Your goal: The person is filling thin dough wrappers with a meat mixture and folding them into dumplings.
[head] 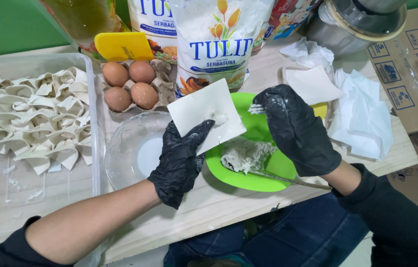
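My left hand, in a black glove, holds up a square white dough wrapper with a small dab of pale filling near its middle. My right hand, also gloved in black, hovers just right of the wrapper, its fingertips pinched and smeared with filling. Below both hands sits a green plate holding a mound of whitish filling, and a metal spoon rests in it.
A clear plastic tray at the left holds several folded dumplings. A glass bowl of water stands beside the green plate. Eggs in a carton, flour bags, a wrapper stack and tissues lie behind.
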